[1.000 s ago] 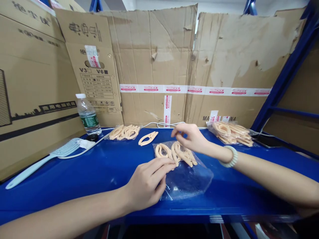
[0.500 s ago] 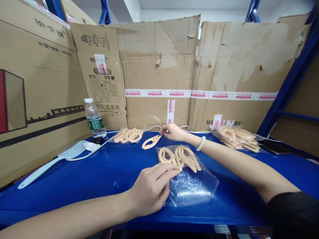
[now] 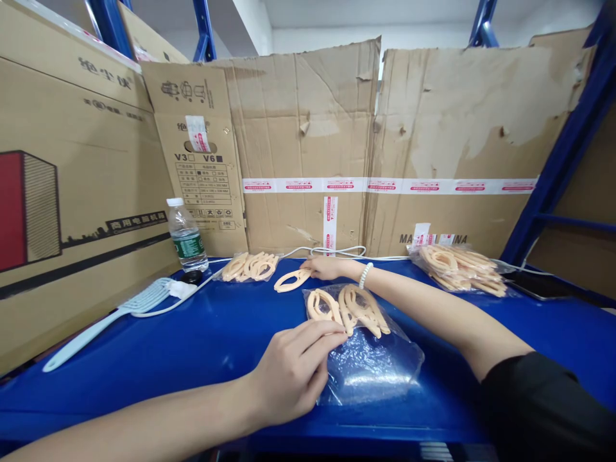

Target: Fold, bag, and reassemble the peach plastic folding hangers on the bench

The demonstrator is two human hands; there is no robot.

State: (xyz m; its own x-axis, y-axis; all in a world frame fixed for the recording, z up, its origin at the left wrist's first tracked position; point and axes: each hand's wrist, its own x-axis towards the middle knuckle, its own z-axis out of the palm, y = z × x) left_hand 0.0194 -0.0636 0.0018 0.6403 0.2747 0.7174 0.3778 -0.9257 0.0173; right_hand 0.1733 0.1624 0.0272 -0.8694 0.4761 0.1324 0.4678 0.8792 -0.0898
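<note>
Head view: the right hand (image 3: 330,268), lower than before, is touching the loose hanger (image 3: 285,287) toward the worktop's (image 3: 216,353) back edge, grip unclear, while the left hand (image 3: 293,372) is pinching the bag (image 3: 375,369).

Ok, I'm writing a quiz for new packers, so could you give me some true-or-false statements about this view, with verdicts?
1. The right hand is at one end of the loose peach folding hanger. True.

2. The left hand is holding a hairbrush. False: it is at the clear plastic bag that contains hangers.

3. The beaded bracelet is on the left wrist. False: it is on the right wrist.

4. The water bottle stands upright with its white cap on. True.

5. The light blue hairbrush lies behind the water bottle. False: it lies in front of it.
</note>
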